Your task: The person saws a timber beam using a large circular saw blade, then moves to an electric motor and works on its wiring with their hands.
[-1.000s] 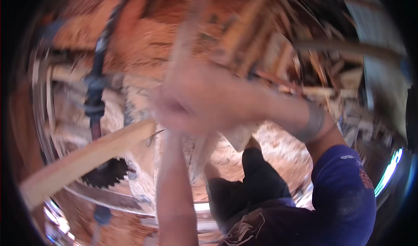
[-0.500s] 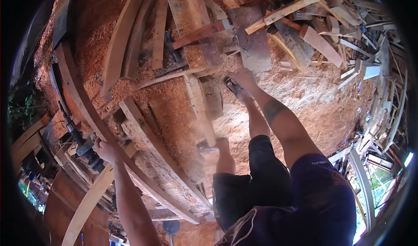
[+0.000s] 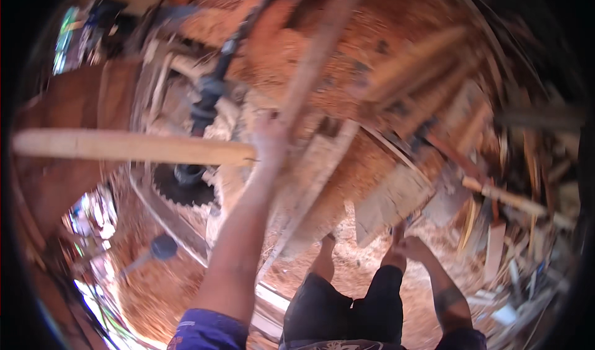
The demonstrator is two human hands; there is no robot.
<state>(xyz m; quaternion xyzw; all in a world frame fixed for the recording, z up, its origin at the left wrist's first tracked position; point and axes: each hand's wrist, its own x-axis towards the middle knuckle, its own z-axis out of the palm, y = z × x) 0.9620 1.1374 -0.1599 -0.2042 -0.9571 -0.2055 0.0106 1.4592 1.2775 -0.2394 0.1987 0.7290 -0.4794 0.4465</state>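
Note:
My left hand [image 3: 271, 130] is closed on a long reddish-brown wooden beam [image 3: 316, 56] that runs away toward the far side; motion smears the fingers. Just below the wrist, the end of a pale timber [image 3: 133, 147] meets my forearm. A dark toothed saw blade [image 3: 183, 186] stands under that timber, beside a dark shaft assembly [image 3: 207, 96]. Down at the right, my right hand [image 3: 416, 249] hangs close to my right lower leg. Its fingers are too blurred to make out, and nothing shows plainly in it.
Wide boards [image 3: 393, 201] and a rough plank [image 3: 316, 192] lie near my feet on shavings. Stacked timbers [image 3: 421, 65] are at the far right, with loose offcuts [image 3: 520, 288] nearer. A dark round-ended tool [image 3: 163, 247] lies at the left.
My view has swung left, bringing the saw blade into sight. My left hand stays at the beam, now nearer the picture's middle. My right hand remains low near my leg.

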